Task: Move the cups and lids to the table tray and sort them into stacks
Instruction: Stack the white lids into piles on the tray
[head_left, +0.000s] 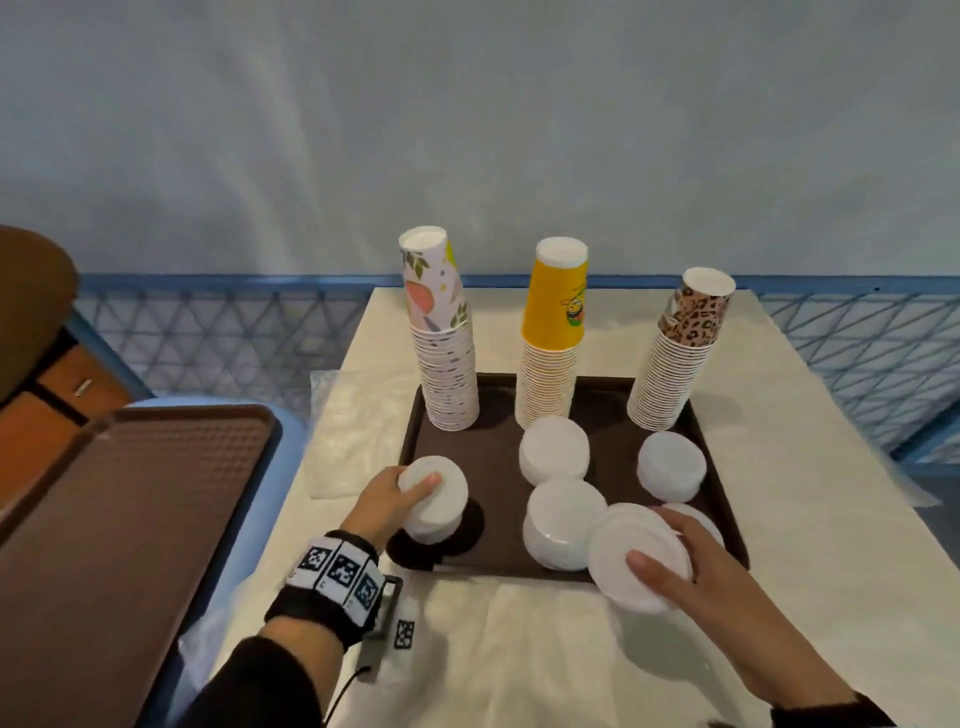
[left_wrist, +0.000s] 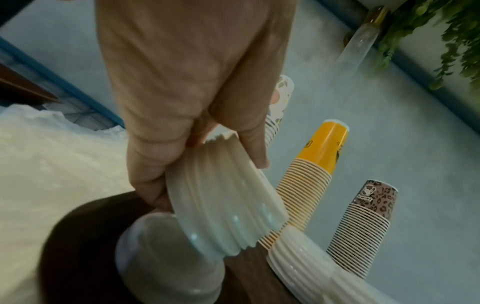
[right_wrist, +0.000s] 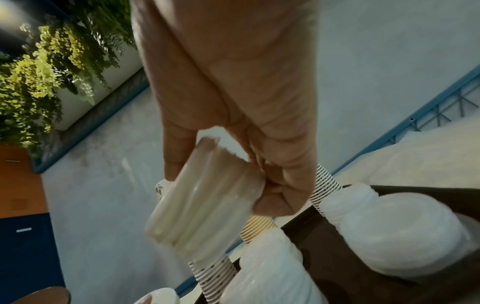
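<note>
On the dark table tray (head_left: 498, 467) stand three upturned cup stacks: floral (head_left: 447, 364), yellow (head_left: 550, 364) and leopard-print (head_left: 675, 374). Several stacks of white lids sit in front of them, among them one at the middle (head_left: 555, 454) and one at the right (head_left: 671, 465). My left hand (head_left: 400, 493) grips a short stack of white lids (head_left: 434, 499) (left_wrist: 223, 205) just above the tray's front left corner. My right hand (head_left: 691, 566) grips another lid stack (head_left: 639, 556) (right_wrist: 205, 203), tilted, over the tray's front right edge.
An empty brown tray (head_left: 130, 519) lies on a blue surface at the left. The table is covered with a cream cloth (head_left: 519, 649). Blue lattice railing (head_left: 223, 332) runs behind the table. Hanging green plants (right_wrist: 39, 72) show in the right wrist view.
</note>
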